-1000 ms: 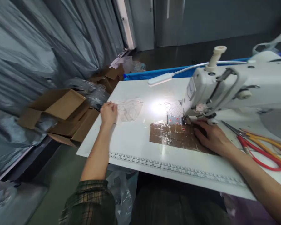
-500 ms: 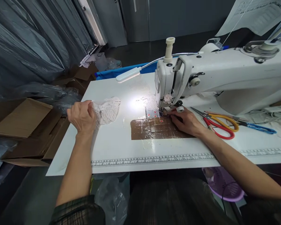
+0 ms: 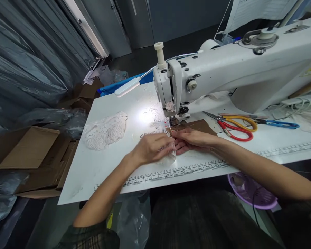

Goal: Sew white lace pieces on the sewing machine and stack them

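At the centre of the frame, your left hand [image 3: 153, 147] grasps the white lace piece [image 3: 169, 159], which lies lower in the frame than the presser foot [image 3: 174, 121] of the sewing machine [image 3: 212, 76]. Its bordered edge runs downward between your two hands. Your right hand [image 3: 193, 138] is nearer to the presser foot; whether its fingers pinch the lace, I cannot tell.

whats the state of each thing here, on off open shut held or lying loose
lamp: on, lighting the table
sewing machine: running or stopped, cannot tell
left hand: fingers bent over lace, grip unclear
right hand: at the lace's edge, grip unclear
near lace: partly hidden by the hands
far lace: lying crumpled, untouched
scissors: lying on the table, untouched
cardboard box: open
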